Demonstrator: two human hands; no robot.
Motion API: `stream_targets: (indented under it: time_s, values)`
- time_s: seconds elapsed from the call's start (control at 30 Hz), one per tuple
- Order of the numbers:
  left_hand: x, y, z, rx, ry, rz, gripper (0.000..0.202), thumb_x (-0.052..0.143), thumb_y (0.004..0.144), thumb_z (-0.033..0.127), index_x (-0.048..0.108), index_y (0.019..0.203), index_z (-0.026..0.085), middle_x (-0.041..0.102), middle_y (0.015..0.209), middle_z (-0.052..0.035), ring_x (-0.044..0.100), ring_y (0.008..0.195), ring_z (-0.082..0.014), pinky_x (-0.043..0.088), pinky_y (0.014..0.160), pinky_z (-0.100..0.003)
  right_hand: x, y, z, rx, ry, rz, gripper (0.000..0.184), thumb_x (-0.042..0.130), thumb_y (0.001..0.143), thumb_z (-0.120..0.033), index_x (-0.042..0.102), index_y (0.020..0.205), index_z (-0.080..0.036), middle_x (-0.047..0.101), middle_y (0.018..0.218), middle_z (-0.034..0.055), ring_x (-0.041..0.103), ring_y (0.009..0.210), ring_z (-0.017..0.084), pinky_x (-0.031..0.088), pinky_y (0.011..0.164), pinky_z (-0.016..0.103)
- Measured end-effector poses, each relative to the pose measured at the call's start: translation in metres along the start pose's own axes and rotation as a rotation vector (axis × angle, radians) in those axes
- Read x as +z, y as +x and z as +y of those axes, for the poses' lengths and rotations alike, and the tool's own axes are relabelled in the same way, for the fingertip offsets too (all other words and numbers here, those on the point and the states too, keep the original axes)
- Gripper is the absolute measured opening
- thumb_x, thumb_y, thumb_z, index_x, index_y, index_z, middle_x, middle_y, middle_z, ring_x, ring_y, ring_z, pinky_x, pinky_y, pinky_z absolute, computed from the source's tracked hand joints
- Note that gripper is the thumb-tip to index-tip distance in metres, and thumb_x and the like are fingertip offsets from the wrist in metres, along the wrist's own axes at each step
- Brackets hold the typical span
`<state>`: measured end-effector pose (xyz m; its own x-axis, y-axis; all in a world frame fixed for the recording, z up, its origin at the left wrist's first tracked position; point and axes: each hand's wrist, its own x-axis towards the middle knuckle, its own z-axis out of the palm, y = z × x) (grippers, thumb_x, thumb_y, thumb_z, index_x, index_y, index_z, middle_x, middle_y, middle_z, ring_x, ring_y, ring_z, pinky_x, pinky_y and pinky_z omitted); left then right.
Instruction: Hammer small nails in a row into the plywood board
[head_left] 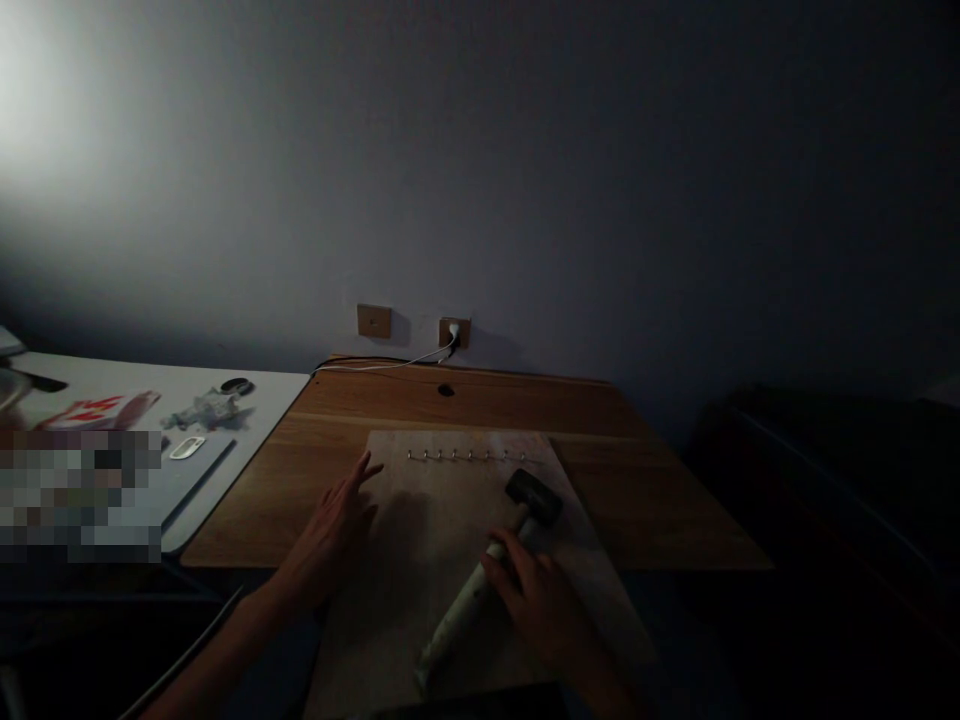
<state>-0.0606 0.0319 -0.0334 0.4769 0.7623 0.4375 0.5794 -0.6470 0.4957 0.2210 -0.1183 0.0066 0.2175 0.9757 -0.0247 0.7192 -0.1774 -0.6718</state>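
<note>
A: What are the right hand's fingers doing?

B: The fingers (501,562) are bent and draped over the pale handle of a mallet (457,620), just below its black head. They touch it from above. In this dim light it is not clear whether they close underneath it.

A: And the rest of that hand?

B: The right hand (536,600) lies palm down, with its forearm running off toward the lower right.

A: Where does the mallet lie?

B: It lies flat on a wooden board (405,620). The head points away from the person and the handle's end slants back toward the lower left.

A: The left one?

B: The left hand (330,535) is spread open and holds nothing. Its fingers are stretched forward, with their tips at the board's left edge. The wrist and forearm trail back to the lower left. It is well apart from the mallet.

A: What is around them?

B: A row of nails (469,456) stands along the board's far edge, beyond the mallet head. The board rests on a wooden desk (660,500) and overhangs it toward the person. Behind the desk, a white cable (390,365) runs to a wall socket (454,330).
</note>
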Motion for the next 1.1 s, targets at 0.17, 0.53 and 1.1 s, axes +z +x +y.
stream_targets:
  time_s: [0.17,0.53,1.1]
  values:
    - [-0.007,-0.039,-0.014,-0.036,0.232,0.051,0.059,0.044,0.098,0.043,0.029,0.155,0.034,0.056,0.144,-0.0092,0.060,0.125,-0.0319,0.054,0.101,-0.051,-0.013,-0.009,0.033,-0.210,-0.125,0.218,0.035,0.044,0.102,-0.039,0.068,0.122,-0.024,0.077,0.105,0.0108,0.074,0.094,0.027,0.056,0.084,0.039]
    - [0.001,-0.032,0.036,0.104,0.165,0.048,0.039,0.056,0.093,0.047,0.058,0.129,0.031,0.057,0.142,-0.0085,0.067,0.115,-0.0293,0.063,0.090,-0.043,-0.037,-0.027,0.074,-0.347,-0.504,0.391,0.027,0.048,0.101,-0.027,0.071,0.114,-0.023,0.075,0.115,0.0107,0.065,0.117,0.028,0.049,0.097,0.046]
    - [0.128,0.077,0.165,0.483,-0.139,-0.450,0.050,0.037,0.104,0.049,0.049,0.142,0.018,0.041,0.154,-0.0197,0.028,0.151,-0.0323,0.028,0.123,-0.057,-0.163,0.002,0.235,0.059,-0.729,0.597,0.039,0.040,0.093,-0.032,0.073,0.104,-0.014,0.077,0.103,0.0198,0.071,0.094,0.033,0.053,0.088,0.047]
